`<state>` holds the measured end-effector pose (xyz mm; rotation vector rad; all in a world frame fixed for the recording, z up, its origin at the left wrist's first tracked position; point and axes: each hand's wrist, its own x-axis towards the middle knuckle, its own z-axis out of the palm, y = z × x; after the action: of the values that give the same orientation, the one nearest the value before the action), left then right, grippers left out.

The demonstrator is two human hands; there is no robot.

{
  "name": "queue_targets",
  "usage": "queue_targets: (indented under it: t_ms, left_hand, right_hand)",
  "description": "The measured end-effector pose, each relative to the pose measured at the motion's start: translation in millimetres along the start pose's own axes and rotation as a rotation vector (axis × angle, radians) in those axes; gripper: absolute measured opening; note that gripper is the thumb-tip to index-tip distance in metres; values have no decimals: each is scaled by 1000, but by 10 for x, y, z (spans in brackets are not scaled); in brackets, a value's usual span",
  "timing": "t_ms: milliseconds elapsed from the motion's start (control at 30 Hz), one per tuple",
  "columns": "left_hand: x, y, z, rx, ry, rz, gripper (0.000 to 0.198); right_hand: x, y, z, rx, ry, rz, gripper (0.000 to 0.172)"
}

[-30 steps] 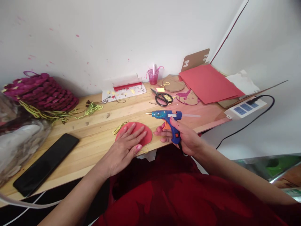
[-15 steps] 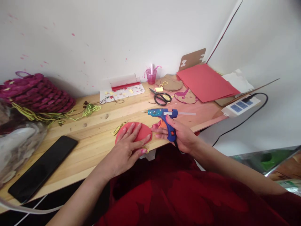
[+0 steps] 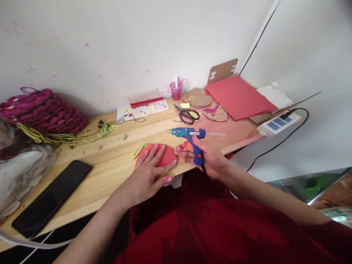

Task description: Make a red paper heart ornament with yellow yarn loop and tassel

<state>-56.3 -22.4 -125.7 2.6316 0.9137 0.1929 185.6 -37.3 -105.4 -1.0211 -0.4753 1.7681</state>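
Two hands work at one bench [image 3: 115, 157]. The left hand [image 3: 150, 170] lies flat with its fingers spread on a single red disc [image 3: 168, 154], at the lower middle of the frame, near the bench's front edge. The disc is round, matt and evenly coloured, its middle largely covered by the hand; one yellow-green tassel [image 3: 140, 150] shows at its upper left rim, and one thin yellow loop [image 3: 171, 174] at its lower right, beside the thumb.

Right of it, the right hand [image 3: 213, 158] has its fingers wrapped round the handle of one glue gun [image 3: 184, 132] — blue, with an orange trigger — whose metal nozzle points left, above the disc and apart from it. One clear glue stick [image 3: 216, 134] juts from its back end.

Above the gun lie one pair of black scissors [image 3: 182, 109] and one pink-stained cardboard round [image 3: 216, 114]. One pink cup [image 3: 176, 91] stands at upper centre, one black phone [image 3: 52, 200] lies at lower left, and one purple basket [image 3: 46, 112] sits at the left — the paper stars [image 3: 152, 107] are too small to count.
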Motion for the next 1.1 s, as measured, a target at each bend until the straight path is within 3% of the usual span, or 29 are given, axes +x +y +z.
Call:
queue_targets:
  t_ms: [100,267,467,600,733,867,1100]
  left_hand:
    - [10,-6,-17,-138,42,-43,40]
    - [95,-56,29,-449,349,-65,25]
    - [273,-5,72,-195,426,-142,48]
    - [364,-4,64,-56,423,-105,37]
    - [382,-42,88,-25,522,-43,27]
    - [337,-53,114,4,584,-36,22]
    - [305,-25,135,18,640,-49,19]
  right_hand:
    - [-11,3,29,3,-8,-3,24]
    - [-61,8,39,24,21,-1,24]
    - [-25,-15,61,10,44,7,31]
    - [49,-29,72,0,11,-31,26]
    - [90,-46,35,-59,-24,-26,24]
    - [71,-150,-96,-332,-27,-96,25]
    - [-68,-380,-230,-1157,-43,-317,35]
